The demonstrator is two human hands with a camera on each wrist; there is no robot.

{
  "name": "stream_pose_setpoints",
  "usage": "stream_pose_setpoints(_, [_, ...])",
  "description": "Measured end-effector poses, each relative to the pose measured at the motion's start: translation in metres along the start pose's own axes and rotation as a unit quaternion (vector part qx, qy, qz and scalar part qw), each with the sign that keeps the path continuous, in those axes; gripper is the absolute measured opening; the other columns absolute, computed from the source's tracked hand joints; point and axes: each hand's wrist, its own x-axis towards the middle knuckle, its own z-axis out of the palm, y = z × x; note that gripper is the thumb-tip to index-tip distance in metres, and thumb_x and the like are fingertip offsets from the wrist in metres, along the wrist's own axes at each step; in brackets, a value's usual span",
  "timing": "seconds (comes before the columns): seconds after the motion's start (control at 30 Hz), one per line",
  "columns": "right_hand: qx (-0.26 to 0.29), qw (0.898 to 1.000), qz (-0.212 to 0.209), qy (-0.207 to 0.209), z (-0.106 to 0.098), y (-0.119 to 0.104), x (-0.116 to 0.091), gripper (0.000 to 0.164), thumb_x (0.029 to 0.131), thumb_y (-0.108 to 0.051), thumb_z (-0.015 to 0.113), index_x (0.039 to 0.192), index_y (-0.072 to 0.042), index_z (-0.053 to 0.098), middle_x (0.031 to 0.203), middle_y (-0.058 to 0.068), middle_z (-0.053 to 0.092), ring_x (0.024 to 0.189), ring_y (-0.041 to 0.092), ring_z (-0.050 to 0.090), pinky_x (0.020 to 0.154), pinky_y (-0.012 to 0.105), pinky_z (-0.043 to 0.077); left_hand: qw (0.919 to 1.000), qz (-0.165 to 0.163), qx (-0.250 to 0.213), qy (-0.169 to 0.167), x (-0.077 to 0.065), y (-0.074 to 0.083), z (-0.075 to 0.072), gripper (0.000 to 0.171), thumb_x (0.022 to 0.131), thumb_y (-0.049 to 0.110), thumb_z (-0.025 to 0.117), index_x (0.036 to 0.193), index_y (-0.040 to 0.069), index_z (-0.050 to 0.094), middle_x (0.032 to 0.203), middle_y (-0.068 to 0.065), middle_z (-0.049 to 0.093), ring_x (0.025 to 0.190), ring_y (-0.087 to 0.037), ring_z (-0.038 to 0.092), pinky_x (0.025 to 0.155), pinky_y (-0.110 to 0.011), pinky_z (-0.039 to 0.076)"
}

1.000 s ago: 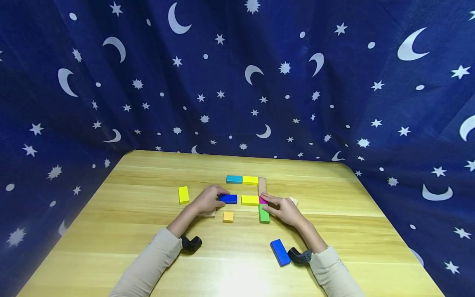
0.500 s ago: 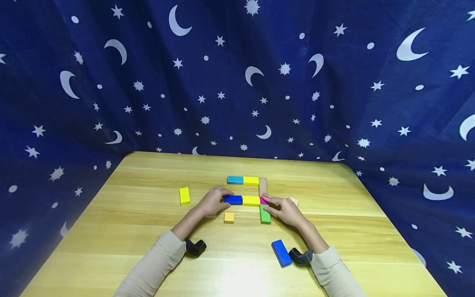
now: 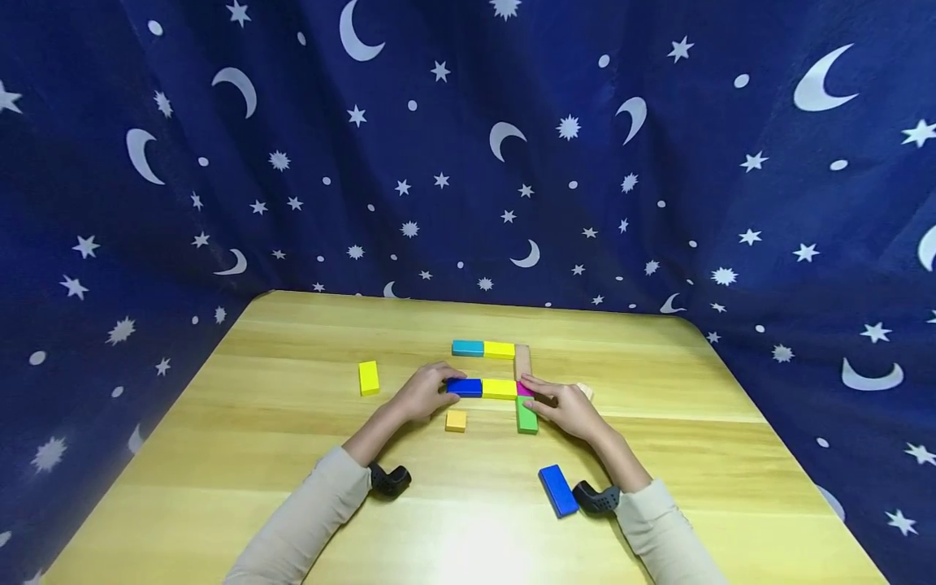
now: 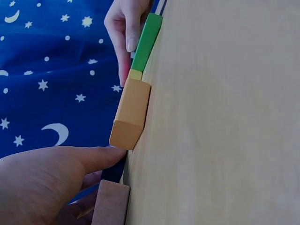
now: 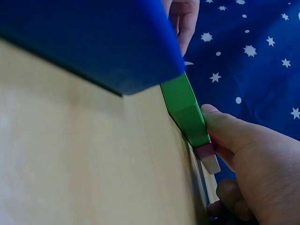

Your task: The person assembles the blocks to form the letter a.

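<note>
Left fingers pinch blue block, right fingers touch green block

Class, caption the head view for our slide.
Left hand pinches a blue block beside a yellow block; right hand touches a green block.

- Long beige cloth left sleeve, ending in a broad cuff
- Matching beige cloth right sleeve, similarly cuffed
- Black, curved camera housing at the left wrist
- Dark, rounded camera housing dotted with small holes at the right wrist
- Bare left hand; bare right hand
</note>
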Motion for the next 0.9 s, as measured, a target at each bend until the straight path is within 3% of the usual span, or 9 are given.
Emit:
stream_pose_setpoints(0.17, [-0.003,1.000,0.004,-0.003,-0.002,0.003,0.000,0.043,0.086,-0.030,0.066,0.125,-0.014,0.059,0.129,0.004,0.052,0.110,0.027,0.054,0.082,0.039,0.048,1.0000,0.001,0.003,-0.007,0.001,0.001,0.001,0.036,0.085,0.018,0.067,0.120,0.008,0.062,0.113,-0.005,0.060,0.105,-0.022,0.052,0.091,-0.035,0.043])
stream_pose_setpoints(0.37, [-0.001,1.000,-0.001,-0.004,0.000,0.004,-0.001,0.044,0.086,-0.030,0.065,0.127,-0.014,0.058,0.131,0.005,0.051,0.113,0.027,0.052,0.083,0.041,0.048,1.0000,0.003,0.005,0.000,0.000,0.002,0.001,0.036,0.086,0.017,0.067,0.120,0.008,0.061,0.114,-0.005,0.060,0.108,-0.022,0.052,0.093,-0.035,0.042])
stream_pose_setpoints(0.57, [0.006,1.000,-0.005,-0.003,0.001,0.004,-0.003,0.044,0.087,-0.030,0.065,0.126,-0.013,0.059,0.130,0.006,0.052,0.118,0.028,0.048,0.093,0.045,0.042,0.9998,0.013,0.008,0.009,-0.002,0.001,0.004,0.036,0.086,0.017,0.066,0.121,0.008,0.061,0.116,-0.005,0.060,0.109,-0.023,0.051,0.094,-0.036,0.042])
stream_pose_setpoints(0.83, [0.005,1.000,-0.008,0.000,0.000,0.004,-0.002,0.044,0.086,-0.031,0.065,0.126,-0.013,0.059,0.129,0.006,0.053,0.117,0.028,0.049,0.093,0.045,0.043,0.9999,0.003,-0.012,0.007,-0.002,0.000,0.001,0.042,0.087,0.021,0.065,0.126,0.007,0.057,0.118,-0.006,0.057,0.110,-0.022,0.050,0.093,-0.037,0.042])
stream_pose_setpoints(0.9, [0.005,1.000,-0.006,0.001,0.000,0.004,-0.001,0.044,0.086,-0.030,0.066,0.126,-0.014,0.059,0.129,0.006,0.053,0.103,0.026,0.059,0.088,0.042,0.046,0.9996,-0.008,-0.026,0.008,-0.003,0.000,-0.005,0.043,0.088,0.023,0.065,0.127,0.007,0.056,0.119,-0.006,0.056,0.109,-0.022,0.051,0.092,-0.037,0.044])
